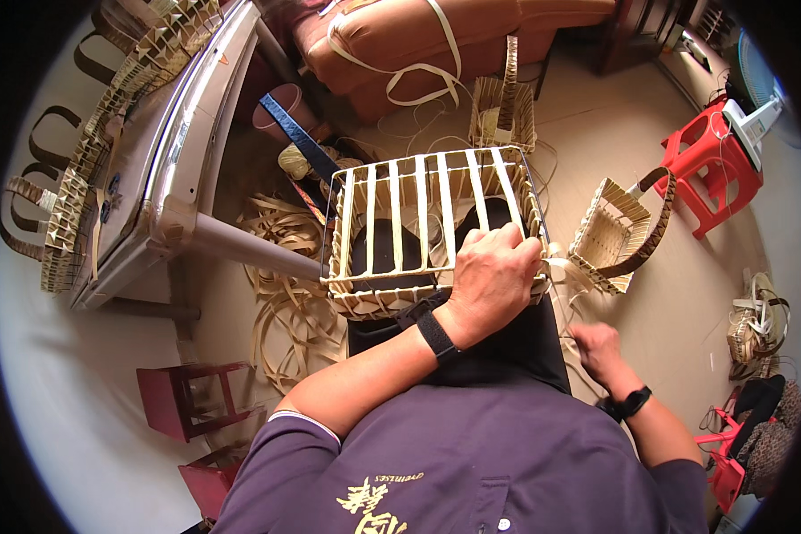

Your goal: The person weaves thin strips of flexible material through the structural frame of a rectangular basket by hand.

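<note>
A rectangular wire-framed basket rests across my lap, with several pale flat strips running across the frame, gaps between them. My left hand is closed over the near right part of the frame, its fingertips mostly hidden behind its back. Lower on the right, beside my leg, my right hand is curled and slightly blurred. A pale strip leads from the basket's right corner down to that hand, which appears to pinch it.
Finished handled baskets stand on the floor, one to the right and one beyond. Loose strips lie in a heap at left by the table leg. A red stool stands far right; several baskets line the table.
</note>
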The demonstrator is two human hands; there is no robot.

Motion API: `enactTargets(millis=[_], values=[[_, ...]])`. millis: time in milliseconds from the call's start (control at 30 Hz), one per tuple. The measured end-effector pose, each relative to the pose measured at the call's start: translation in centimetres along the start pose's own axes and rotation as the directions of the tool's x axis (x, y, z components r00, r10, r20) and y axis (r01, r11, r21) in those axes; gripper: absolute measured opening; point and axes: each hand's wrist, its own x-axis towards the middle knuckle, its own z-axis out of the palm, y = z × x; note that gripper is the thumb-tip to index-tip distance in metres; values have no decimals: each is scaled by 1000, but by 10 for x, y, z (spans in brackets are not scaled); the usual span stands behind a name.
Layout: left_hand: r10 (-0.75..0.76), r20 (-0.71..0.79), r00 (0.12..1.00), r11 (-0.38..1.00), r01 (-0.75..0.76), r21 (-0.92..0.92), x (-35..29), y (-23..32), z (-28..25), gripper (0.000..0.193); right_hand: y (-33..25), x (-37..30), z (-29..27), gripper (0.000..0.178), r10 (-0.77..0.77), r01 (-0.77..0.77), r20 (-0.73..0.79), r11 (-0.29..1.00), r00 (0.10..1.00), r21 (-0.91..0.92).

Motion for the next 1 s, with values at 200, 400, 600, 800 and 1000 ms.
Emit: enactTargets(millis=[200, 400, 600, 800, 1000], values=[[39, -31, 999, 999, -40, -34, 4, 5, 3, 13, 135, -284, 42, 33, 711, -369, 690, 682, 134, -631], [24, -25, 999, 1000, -24, 3, 1, 2, 3, 13, 24, -48, -3, 22, 209, -266, 387, 959, 898, 99], [27, -6, 1000, 1000, -27, 9, 4, 1, 3, 13, -125, 85, -57, 24, 169, -128, -42, 865, 985, 485], [2, -20, 1000, 1000, -2, 5, 0, 1, -1, 13, 8, 2, -1, 25, 19, -23, -27, 989, 999, -145], [44, -19, 999, 999, -44, -28, 3, 4, 3, 12, 126, -258, 31, 34, 780, -623, 616, 535, 106, -570]])
